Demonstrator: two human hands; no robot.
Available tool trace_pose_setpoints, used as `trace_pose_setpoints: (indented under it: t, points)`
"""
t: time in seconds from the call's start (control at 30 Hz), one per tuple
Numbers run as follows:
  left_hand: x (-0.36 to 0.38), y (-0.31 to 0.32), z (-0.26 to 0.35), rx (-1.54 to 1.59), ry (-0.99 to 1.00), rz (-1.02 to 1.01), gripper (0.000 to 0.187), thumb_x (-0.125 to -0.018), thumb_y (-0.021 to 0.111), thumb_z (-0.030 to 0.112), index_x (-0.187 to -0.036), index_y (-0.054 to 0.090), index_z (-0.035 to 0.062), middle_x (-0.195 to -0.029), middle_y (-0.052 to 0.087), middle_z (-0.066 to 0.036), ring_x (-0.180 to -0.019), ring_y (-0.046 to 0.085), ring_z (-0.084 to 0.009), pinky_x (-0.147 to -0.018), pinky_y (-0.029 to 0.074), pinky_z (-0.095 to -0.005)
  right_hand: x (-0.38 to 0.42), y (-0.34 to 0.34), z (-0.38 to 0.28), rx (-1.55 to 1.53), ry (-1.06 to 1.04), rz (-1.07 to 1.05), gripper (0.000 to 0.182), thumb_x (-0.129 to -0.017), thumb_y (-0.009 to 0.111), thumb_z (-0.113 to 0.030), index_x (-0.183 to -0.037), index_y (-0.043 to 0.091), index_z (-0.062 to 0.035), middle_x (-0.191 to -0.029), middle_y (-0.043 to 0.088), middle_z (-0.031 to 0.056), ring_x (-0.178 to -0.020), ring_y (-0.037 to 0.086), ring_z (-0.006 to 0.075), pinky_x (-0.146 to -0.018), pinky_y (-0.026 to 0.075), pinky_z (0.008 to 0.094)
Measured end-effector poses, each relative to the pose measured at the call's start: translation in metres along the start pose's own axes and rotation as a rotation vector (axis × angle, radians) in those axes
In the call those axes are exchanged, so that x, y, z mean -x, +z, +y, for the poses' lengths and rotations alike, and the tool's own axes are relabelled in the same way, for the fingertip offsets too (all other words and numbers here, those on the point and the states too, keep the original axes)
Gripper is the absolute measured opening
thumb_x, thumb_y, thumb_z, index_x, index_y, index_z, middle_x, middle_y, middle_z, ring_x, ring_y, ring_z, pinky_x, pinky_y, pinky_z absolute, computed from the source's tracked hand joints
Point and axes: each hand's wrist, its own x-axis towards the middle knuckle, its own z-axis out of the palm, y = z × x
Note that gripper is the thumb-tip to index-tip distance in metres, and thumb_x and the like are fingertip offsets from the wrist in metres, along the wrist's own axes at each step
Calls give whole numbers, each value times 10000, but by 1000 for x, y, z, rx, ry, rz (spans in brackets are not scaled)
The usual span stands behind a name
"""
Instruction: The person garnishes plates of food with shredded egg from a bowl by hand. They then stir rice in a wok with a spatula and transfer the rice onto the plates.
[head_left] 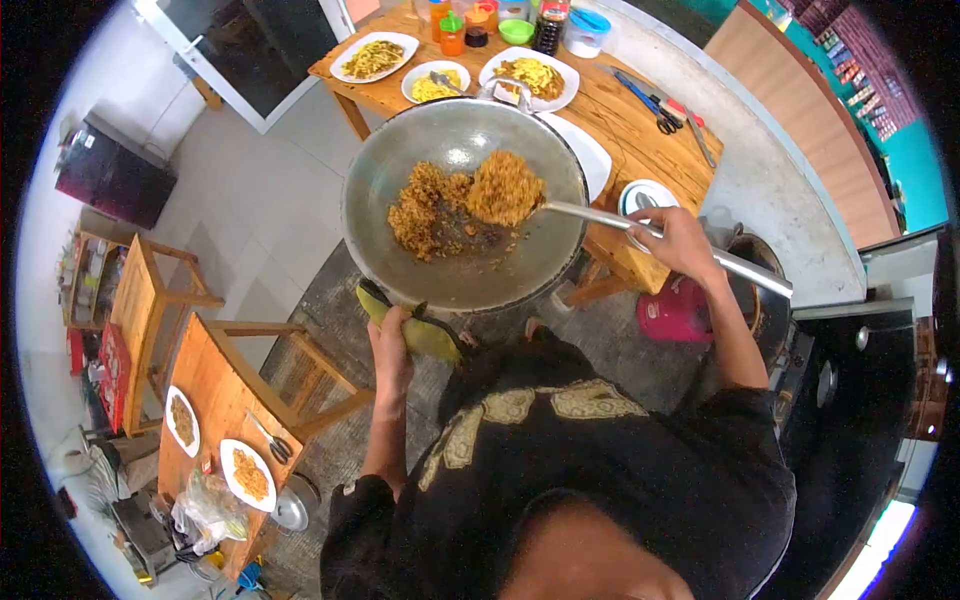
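A large metal wok (pixel 450 278) is in front of me, overlapping the far table's near edge in view. Brown fried rice (pixel 412 215) lies in its left half. My right hand (pixel 680 243) is closed around the long metal handle of a wok ladle (pixel 600 216). The ladle's head is heaped with fried rice and hangs over the middle of the wok. My left hand (pixel 392 342) grips a folded green cloth (pixel 434 341) at the wok's near rim. Whatever part of the wok lies under the cloth is hidden.
The wooden table (pixel 640 130) bears plates of food, including an egg-topped plate (pixel 545 80), a white plate (pixel 590 150) partly behind the wok, sauce bottles (pixel 452 35), and scissors (pixel 665 115). At left, another table (pixel 215 350) holds two filled plates. A pink container (pixel 675 312) stands at right.
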Motion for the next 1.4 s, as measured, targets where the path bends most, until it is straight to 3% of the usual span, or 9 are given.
trace_pose_setpoints:
  t: [0.3, 0.4, 0.63, 0.77, 1.03, 1.13, 1.23, 1.33, 1.4]
  points:
    - [-9, 16, -7, -16, -36, 32, 165, -732, 495, 117, -832, 500, -14, -725, 515, -56, -602, 513, -157, -540, 427, -278, -43, -48, 59, -21, 28, 48, 264, -762, 610, -187, -945, 621, 3, -796, 636, 170, -716, 619, 198, -671, 459, 299]
    - [-2, 16, -18, -8, -52, 139, 159, -724, 480, 110, -801, 512, -25, -703, 523, -68, -575, 521, -164, -521, 429, -279, -65, -55, 82, -17, -9, 85, 277, -739, 608, -264, -915, 648, -54, -775, 617, 201, -750, 608, 309, -673, 462, 356]
    - [32, 22, -46, 68, 67, 309, 257, -718, 490, 82, -960, 463, 1, -813, 521, -62, -693, 529, -168, -611, 453, -294, -114, -16, 139, 98, -48, 112, 266, -735, 601, -247, -930, 642, -71, -807, 615, 205, -756, 602, 325, -697, 467, 397]
    - [47, 41, -51, 47, 39, 428, 268, -714, 492, 87, -962, 459, -9, -814, 524, -68, -679, 536, -180, -608, 460, -302, -132, 2, 163, 147, -113, 107, 253, -733, 604, -233, -928, 641, -75, -765, 613, 204, -723, 596, 336, -664, 470, 399]
    - [51, 52, -76, 129, 32, 462, 309, -715, 482, 111, -986, 453, -33, -837, 549, -96, -696, 572, -211, -604, 479, -314, -140, -7, 153, 234, -215, 67, 216, -753, 576, -183, -947, 623, -100, -713, 604, 177, -675, 591, 326, -606, 462, 414]
    - [52, 63, -77, 149, 47, 503, 161, -758, 484, 190, -770, 487, 29, -644, 507, -42, -548, 537, -175, -516, 450, -302, -142, -11, 151, 250, -280, 120, 214, -749, 570, -166, -947, 617, -99, -713, 600, 170, -665, 589, 323, -588, 459, 417]
    - [54, 73, -73, 137, 53, 503, 148, -752, 488, 182, -775, 484, 35, -661, 508, -42, -562, 541, -177, -525, 457, -304, -145, -15, 146, 259, -294, 145, 207, -745, 565, -154, -937, 615, -94, -708, 592, 164, -651, 585, 322, -581, 458, 417]
    - [51, 60, -79, 149, 42, 442, 325, -712, 462, 103, -1003, 444, -42, -842, 546, -109, -677, 571, -216, -582, 478, -324, -150, -13, 146, 290, -294, 178, 198, -746, 576, -167, -929, 617, -105, -683, 576, 140, -628, 572, 311, -560, 445, 398]
    - [53, 63, -77, 148, 39, 448, 331, -714, 458, 103, -1011, 441, -42, -847, 545, -109, -677, 568, -214, -587, 476, -322, -151, -13, 147, 305, -301, 201, 192, -748, 581, -178, -923, 618, -110, -669, 568, 130, -617, 567, 305, -549, 440, 390]
